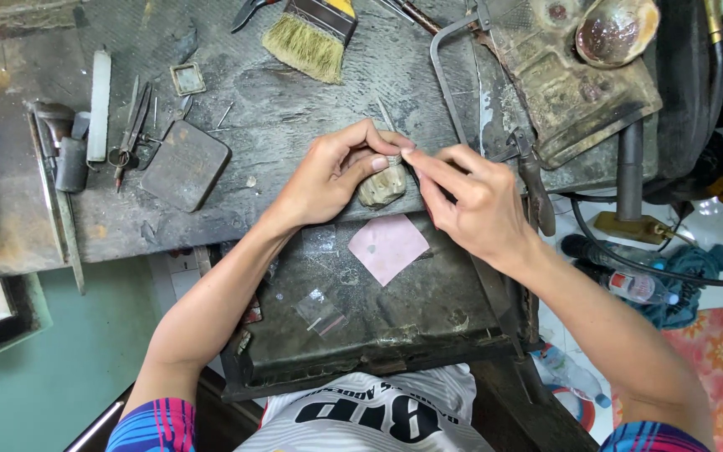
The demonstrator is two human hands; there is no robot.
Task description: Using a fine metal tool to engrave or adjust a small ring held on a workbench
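My left hand grips a small pale lump-shaped block at the front edge of the dark workbench, thumb and fingers curled around its top. My right hand meets it from the right, fingertips pinched on a tiny piece at the top of the block; the piece is too small to make out. Both hands touch at the fingertips above the block. Below them a pink square of paper lies in a dark pull-out tray.
A bristle brush lies at the bench's back. A saw frame, pliers, a flat dark tin, tweezers and files surround the hands. Small clear plastic bags lie in the tray. A plastic bottle lies on the floor.
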